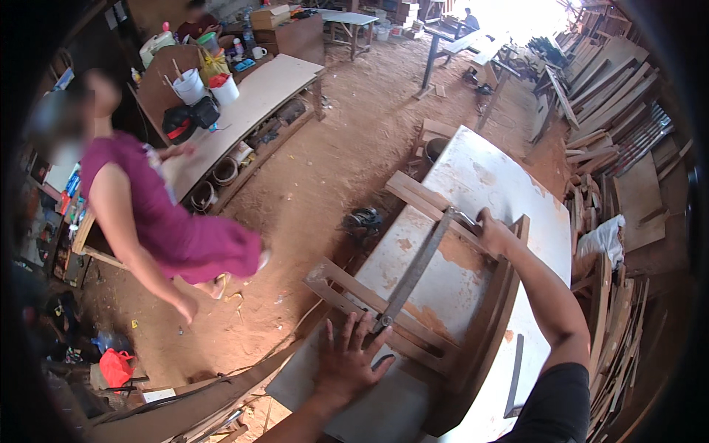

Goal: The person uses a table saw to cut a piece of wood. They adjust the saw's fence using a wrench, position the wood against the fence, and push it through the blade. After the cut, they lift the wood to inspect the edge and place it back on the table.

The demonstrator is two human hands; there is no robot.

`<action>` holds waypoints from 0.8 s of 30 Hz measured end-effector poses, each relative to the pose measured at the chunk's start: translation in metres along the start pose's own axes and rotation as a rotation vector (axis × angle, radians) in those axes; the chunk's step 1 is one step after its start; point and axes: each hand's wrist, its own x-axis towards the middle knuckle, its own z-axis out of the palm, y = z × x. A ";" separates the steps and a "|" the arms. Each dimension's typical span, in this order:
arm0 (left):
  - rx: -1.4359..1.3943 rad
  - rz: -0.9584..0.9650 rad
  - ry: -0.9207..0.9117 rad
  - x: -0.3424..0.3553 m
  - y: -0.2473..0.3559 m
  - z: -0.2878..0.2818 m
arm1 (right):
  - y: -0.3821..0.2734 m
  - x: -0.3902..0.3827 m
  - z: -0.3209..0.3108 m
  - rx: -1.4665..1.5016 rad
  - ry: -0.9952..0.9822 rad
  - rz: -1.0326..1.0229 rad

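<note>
A metal bar clamp lies across a wooden frame on a white, stained worktop. My right hand is closed round the clamp's handle at its far end. My left hand has its fingers spread at the near end of the clamp, with fingertips at the near rail of the frame. A dark L-shaped metal square rests on the worktop beside my right forearm.
A person in purple clothing stands at the left, beside a long bench holding buckets and containers. Two more people are farther back. Planks and boards line the right side; a red bag lies lower left.
</note>
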 end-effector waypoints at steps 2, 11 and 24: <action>0.005 0.006 -0.006 0.000 0.000 -0.002 | -0.028 -0.031 -0.025 -0.047 -0.044 0.003; -0.032 0.001 -0.038 0.003 0.002 -0.013 | -0.033 -0.099 -0.008 -0.468 0.114 -0.381; -0.034 -0.002 -0.057 0.004 0.002 -0.017 | -0.104 0.049 0.019 -0.223 0.202 -0.810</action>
